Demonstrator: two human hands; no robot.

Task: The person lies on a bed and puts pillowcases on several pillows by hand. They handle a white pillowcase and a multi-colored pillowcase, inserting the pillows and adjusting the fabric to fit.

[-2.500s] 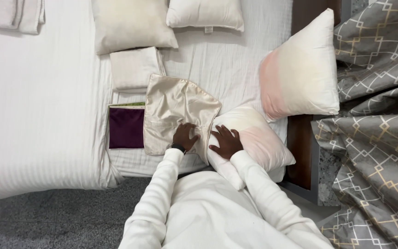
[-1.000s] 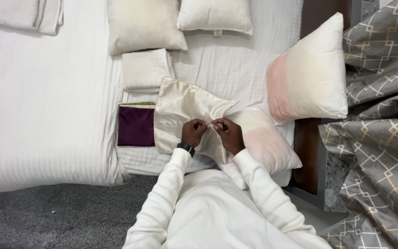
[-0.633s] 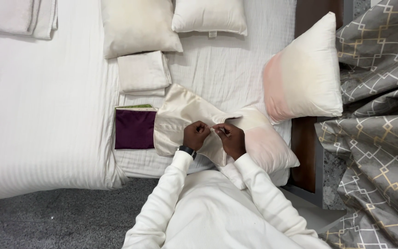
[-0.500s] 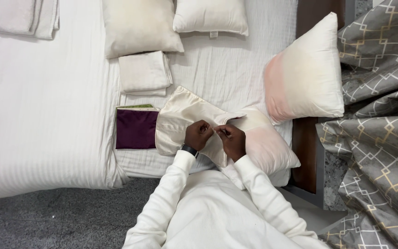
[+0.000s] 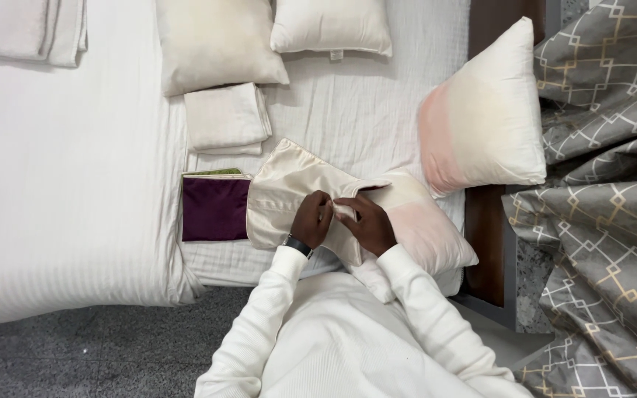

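1. The left hand (image 5: 312,220) is pinching the open edge of the cream satin pillowcase (image 5: 289,195), fingers curled closed on the fabric.
2. The right hand (image 5: 366,223) is gripping the same edge just beside it, fingers bent onto the cloth.
3. The pillowcase is lying on the white bed (image 5: 75,184), partly covering a pink-tinted pillow (image 5: 422,228).
4. A folded purple cloth (image 5: 214,208) is lying just left of the pillowcase.
5. A larger pillow (image 5: 484,125) is leaning against the dark headboard (image 5: 499,29).
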